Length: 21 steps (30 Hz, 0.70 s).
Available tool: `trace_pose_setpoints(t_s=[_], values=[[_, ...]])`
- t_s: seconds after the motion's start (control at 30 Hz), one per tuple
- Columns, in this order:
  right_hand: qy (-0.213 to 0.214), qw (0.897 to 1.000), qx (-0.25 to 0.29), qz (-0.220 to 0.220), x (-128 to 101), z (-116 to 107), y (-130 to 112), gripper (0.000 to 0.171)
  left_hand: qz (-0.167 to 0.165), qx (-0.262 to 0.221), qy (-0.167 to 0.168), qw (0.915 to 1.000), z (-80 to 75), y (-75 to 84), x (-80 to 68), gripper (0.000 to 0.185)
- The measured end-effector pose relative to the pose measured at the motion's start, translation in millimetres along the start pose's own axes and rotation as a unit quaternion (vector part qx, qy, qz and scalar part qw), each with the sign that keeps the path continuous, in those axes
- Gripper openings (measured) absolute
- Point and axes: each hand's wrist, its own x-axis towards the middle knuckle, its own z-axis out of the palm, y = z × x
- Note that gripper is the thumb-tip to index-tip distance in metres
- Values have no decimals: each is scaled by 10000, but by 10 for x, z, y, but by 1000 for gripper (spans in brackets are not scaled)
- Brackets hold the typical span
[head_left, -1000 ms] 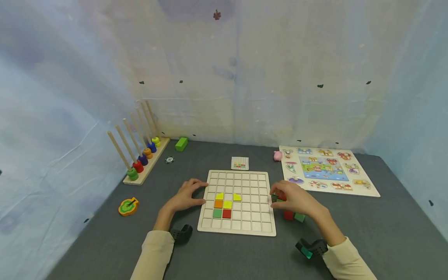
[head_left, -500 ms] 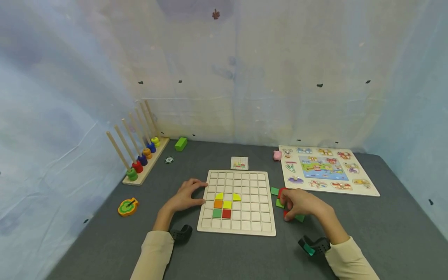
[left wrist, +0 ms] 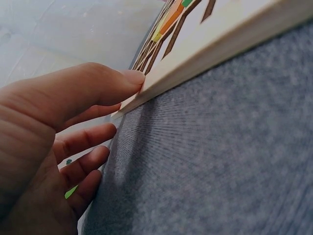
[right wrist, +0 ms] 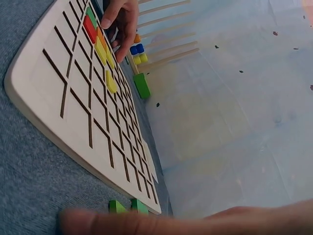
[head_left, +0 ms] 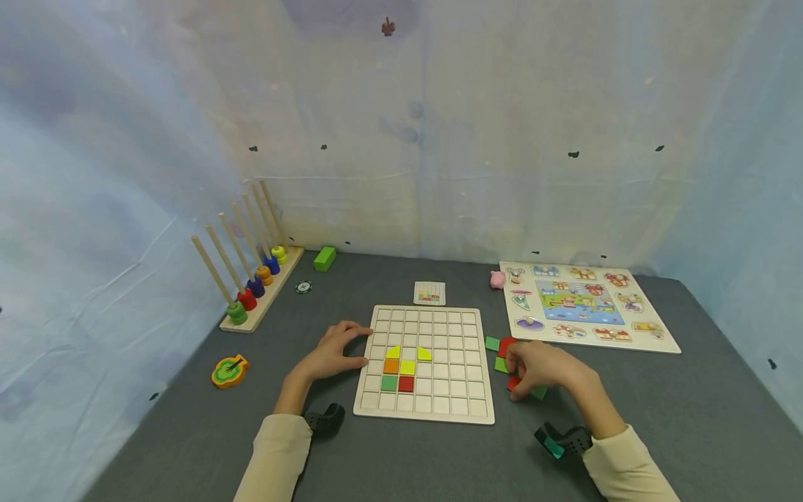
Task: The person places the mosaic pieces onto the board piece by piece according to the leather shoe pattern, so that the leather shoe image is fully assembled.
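So the big pale wooden grid board [head_left: 425, 362] is sitting in the middle of the grey felt table [head_left: 659, 418], and it isn't budging between frames, because the left hand [head_left: 331, 355] is staying planted on its left edge, fingers spread and fairly straight, thumb tip pressing the board's side in the wrist view. What's actually changing is the right hand [head_left: 541, 368]: a second ago it was hovering up by the board's right edge with a small piece in its fingertips, and now it's sitting lower over the little pile of loose red and green wooden tiles [head_left: 502, 354] just off the board's right side, fingers curling down onto them. I can't tell if it's really pinching one. The yellow, orange, green and red tiles already on the board [head_left: 401, 367] aren't growing in number, so I'm guessing it's swapping pieces.
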Motion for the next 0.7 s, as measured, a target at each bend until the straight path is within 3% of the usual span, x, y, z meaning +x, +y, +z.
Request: trace_pose_setpoints(t_s=[0.27,0.5,0.7], values=[[-153,9998,-78,94,-22,8,-12,24,43,-37,-4,10000,-3,11,-9,56],[-175,9919,420,-1184,7,-27,-45,19,24,-19,-13,10000,-5,9,-6,56],[-79,9839,464,-1727,98,43,-207,17,26,-16,-20,10000,-7,8,-3,56]])
